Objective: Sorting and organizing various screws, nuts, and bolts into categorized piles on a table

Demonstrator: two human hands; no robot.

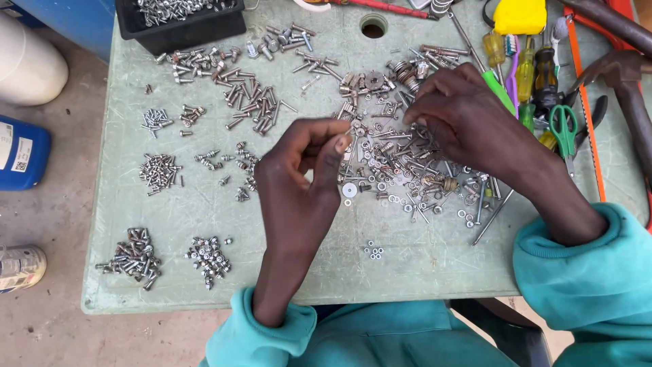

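- Mixed heap of loose hardware (pixel 397 166): screws, washers, nuts and small bolts, unsorted, spread over the middle-right of the table; both hands work at it.
- Left hand (pixel 299 183): raised just above the heap's left edge, thumb and forefinger pinched together at the tips; whatever is between them is too small to make out.
- Right hand (pixel 465 122): laid over the upper right part of the heap, fingertips curled down into the pieces; whether they grip anything cannot be told.
- Large flat washer (pixel 350 189): lies alone at the heap's near left edge, just below the left hand's fingers.
- Small cluster of nuts (pixel 373 251): set apart, near the front edge of the table.
- Sorted piles: bolts (pixel 234 92) at upper left, short screws (pixel 158 170) at left, two piles (pixel 132 258) and (pixel 209 257) at the front left corner.
- Table (pixel 204 211): pale green, scratched top, with a round hole (pixel 373 27) near its far edge.
- Black tray (pixel 180 24): far left corner, filled with screws.
- Screwdrivers (pixel 526 75): yellow, green and purple handles, just right of the right hand.
- Green-handled scissors (pixel 564 132): beside the screwdrivers.
- Hammer (pixel 628 81): far right edge.
- Teal sleeves (pixel 584 272): cover both forearms.
- Blue container (pixel 20 153): on the floor, left of the table.
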